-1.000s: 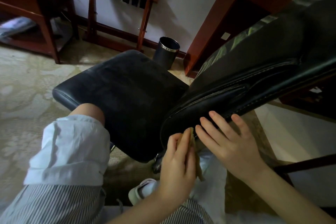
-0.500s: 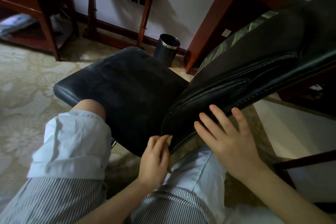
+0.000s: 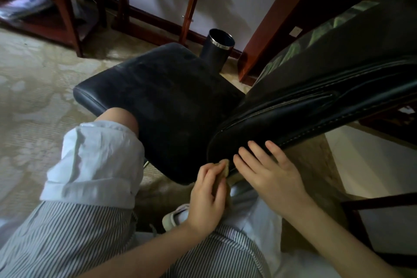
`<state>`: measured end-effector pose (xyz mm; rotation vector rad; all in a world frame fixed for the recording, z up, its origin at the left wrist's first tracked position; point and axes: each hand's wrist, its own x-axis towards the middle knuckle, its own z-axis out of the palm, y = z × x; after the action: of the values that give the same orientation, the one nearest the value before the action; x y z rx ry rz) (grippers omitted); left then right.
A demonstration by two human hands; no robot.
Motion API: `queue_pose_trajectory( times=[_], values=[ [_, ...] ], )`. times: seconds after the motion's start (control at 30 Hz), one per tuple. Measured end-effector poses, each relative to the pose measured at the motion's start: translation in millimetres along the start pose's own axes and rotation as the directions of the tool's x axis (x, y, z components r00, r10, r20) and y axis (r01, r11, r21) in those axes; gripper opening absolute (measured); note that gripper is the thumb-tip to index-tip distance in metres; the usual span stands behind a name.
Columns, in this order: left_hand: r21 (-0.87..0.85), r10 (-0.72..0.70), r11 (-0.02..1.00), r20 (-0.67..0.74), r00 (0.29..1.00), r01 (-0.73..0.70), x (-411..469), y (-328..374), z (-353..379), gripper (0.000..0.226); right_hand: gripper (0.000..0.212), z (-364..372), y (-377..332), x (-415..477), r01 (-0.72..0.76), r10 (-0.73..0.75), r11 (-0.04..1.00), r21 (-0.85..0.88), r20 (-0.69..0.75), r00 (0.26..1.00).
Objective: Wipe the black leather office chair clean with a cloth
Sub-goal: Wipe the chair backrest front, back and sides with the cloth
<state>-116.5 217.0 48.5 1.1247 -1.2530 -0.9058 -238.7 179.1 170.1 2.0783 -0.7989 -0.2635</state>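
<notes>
Head view. The left hand (image 3: pixel 206 196) pinches a tan cloth (image 3: pixel 225 166) against the rounded end of the black chair back (image 3: pixel 316 106). The right hand (image 3: pixel 273 171), fingers straight and spread, rests on that same edge. The back's long axis runs away up-right from both hands, and the left hand is nearer its end.

1 blk leather chair (image 3: pixel 158 97), 1 cloth (image 3: pixel 225 166), 2 hands (left hand (image 3: pixel 207 196), right hand (image 3: pixel 270 174)), 1 dark cyl. bin (image 3: pixel 217 51), 1 white shoe (image 3: pixel 174 216).

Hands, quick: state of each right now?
Left hand: grips the tan cloth against the chair edge.
Right hand: open, fingers flat on the chair's stitched rim.
</notes>
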Motion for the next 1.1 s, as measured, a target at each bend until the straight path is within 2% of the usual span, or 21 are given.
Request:
queue_pose_trajectory(
  times=[0.1, 0.2, 0.27, 0.3, 0.4, 0.5, 0.53, 0.73, 0.83, 0.93, 1.03, 1.1],
  values=[
    [0.043, -0.014, 0.999, 0.011, 1.0, 0.014, -6.7, -20.3, -1.5, 0.032, 0.042, 2.6, -9.6, 7.3, 0.009, -0.007, 0.999, 0.045, -0.05, 0.999],
    [0.151, -0.139, 0.98, 0.075, 0.988, 0.126, -9.3, -56.2, -6.0, 0.029, 0.029, 9.3, -13.2, 22.2, 0.039, -0.033, 0.998, 0.047, -0.12, 0.992],
    [0.19, -0.294, 0.944, 0.105, 0.95, 0.271, -9.7, -77.2, -8.4, 0.028, 0.019, 12.9, -11.1, 25.3, 0.078, -0.075, 0.997, 0.027, -0.102, 0.992],
    [0.185, -0.36, 0.923, 0.105, 0.927, 0.337, -9.5, -84.7, -8.0, 0.028, 0.022, 15.5, -9.7, 23.5, 0.118, -0.117, 0.993, 0.021, -0.074, 0.99],
    [0.172, -0.46, 0.881, 0.086, 0.884, 0.442, -7.5, -90.4, -2.2, 0.027, 0.022, 18.6, -6.8, 12.3, 0.244, -0.244, 0.97, 0.005, -0.002, 0.97],
    [0.153, -0.475, 0.872, 0.035, 0.879, 0.465, -6.5, -84.1, 2.8, 0.027, 0.044, 22.8, -12.3, 1.5, 0.282, -0.282, 0.953, -0.113, 0.019, 0.959],
    [0.15, -0.466, 0.876, 0.017, 0.884, 0.459, -6.5, -79.4, 3.4, 0.027, 0.045, 23.9, -14.4, 1.4, 0.279, -0.281, 0.951, -0.132, 0.005, 0.96],
    [0.022, -0.234, 0.972, -0.013, 0.972, 0.235, -5.4, -27.2, 1.9, 0.029, 0.044, 30.4, -18.2, 3.9, 0.238, -0.242, 0.968, -0.08, -0.045, 0.969],
    [-0.041, -0.18, 0.983, -0.018, 0.984, 0.179, -3.9, -14.4, 2.4, 0.033, 0.034, 30.3, -18.6, 4.3, 0.241, -0.244, 0.969, -0.056, -0.061, 0.968],
    [-0.035, -0.152, 0.988, 0.015, 0.988, 0.153, -5.1, -28.2, 0.6, 0.032, 0.036, 29.6, -19.1, 4.0, 0.234, -0.237, 0.971, -0.05, -0.088, 0.967],
    [0.058, -0.278, 0.96, 0.052, 0.959, 0.275, -8.8, -65.5, -3.2, 0.03, 0.053, 29.3, -18.7, 2.9, 0.223, -0.226, 0.974, -0.043, -0.079, 0.971],
    [0.119, -0.448, 0.893, 0.134, 0.884, 0.434, -9.0, -92.1, -6.5, 0.03, 0.057, 27.5, -18.8, 2.6, 0.217, -0.219, 0.976, -0.036, -0.066, 0.974]
  ],
)
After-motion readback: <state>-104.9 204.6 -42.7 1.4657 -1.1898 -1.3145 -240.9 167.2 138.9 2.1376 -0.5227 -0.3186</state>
